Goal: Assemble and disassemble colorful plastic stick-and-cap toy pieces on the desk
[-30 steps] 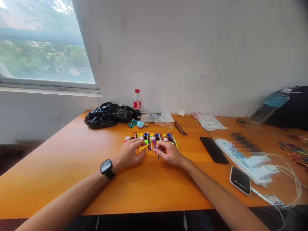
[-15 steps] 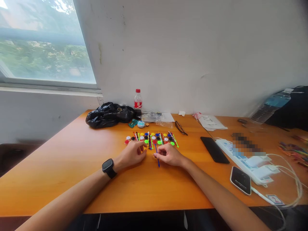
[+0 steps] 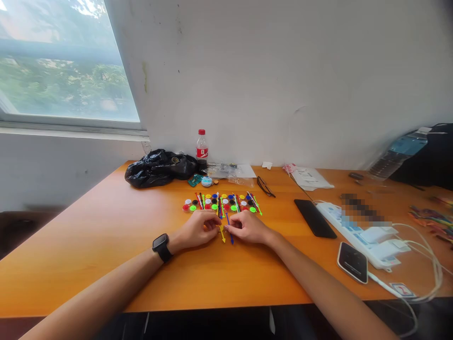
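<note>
My left hand [image 3: 197, 230], with a black watch [image 3: 162, 246] at the wrist, pinches a yellow plastic arrow [image 3: 222, 235] whose head points toward me. Just right of it, my right hand [image 3: 250, 227] has thumb and finger closed on a blue plastic arrow [image 3: 231, 237], also pointing nearly straight at me. The two arrows lie side by side, close together. Beyond the hands are rows of small round discs in several colours, among them a green disc [image 3: 253, 209] and a red disc [image 3: 186, 208]. Thin coloured arrows, one of them green [image 3: 258, 206], lie between the disc groups; the hands may cover some.
Along the wall stand a black plastic bag [image 3: 152, 171] and a cola bottle [image 3: 201, 146]; glasses [image 3: 265, 187] lie nearby. On the right are a black phone [image 3: 314, 218], a power strip [image 3: 339, 222] with cables, a white-edged device [image 3: 353, 262] and a large water bottle [image 3: 399, 153].
My left hand has moved slightly right, and the yellow arrow now shows plainly in its fingers beside the blue one. The right hand keeps hold of the blue arrow.
</note>
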`<state>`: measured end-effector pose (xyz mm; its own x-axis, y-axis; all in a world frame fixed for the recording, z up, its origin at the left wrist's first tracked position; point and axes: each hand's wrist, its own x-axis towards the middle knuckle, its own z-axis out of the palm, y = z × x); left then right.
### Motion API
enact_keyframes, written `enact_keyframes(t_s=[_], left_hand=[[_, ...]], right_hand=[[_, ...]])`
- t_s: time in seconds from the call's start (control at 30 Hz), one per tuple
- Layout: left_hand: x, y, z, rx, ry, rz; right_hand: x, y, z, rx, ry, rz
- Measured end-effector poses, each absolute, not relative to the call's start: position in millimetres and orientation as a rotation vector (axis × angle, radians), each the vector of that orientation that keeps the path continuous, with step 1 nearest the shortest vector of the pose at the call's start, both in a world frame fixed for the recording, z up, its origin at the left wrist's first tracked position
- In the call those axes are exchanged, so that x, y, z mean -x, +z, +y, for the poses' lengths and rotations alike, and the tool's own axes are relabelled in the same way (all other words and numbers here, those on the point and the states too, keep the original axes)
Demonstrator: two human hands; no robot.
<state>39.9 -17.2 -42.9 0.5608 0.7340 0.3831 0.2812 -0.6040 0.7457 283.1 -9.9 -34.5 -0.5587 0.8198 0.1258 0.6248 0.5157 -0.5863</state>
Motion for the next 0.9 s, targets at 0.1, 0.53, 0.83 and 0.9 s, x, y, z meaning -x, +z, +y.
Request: enact_keyframes(t_s=[0.1,0.53,0.83,0.9], left_hand=[[-40,-44,-16,-2.175,0.925,0.802],[-42,-48,-14,-2.392,0.905,0.895],[-45,-55,-15,-2.651,0.989,1.006],[-46,-57,-15,-2.694,1.036,1.027]], right_hand=[[-283,-34,-11,1.189,0.673,-2.373],[-285,-31,-11,1.215,0.607,-2.403],[-283,-24,-16,1.234,0.581,-2.351],[-282,-22,-17,1.199,0.596,-2.35]])
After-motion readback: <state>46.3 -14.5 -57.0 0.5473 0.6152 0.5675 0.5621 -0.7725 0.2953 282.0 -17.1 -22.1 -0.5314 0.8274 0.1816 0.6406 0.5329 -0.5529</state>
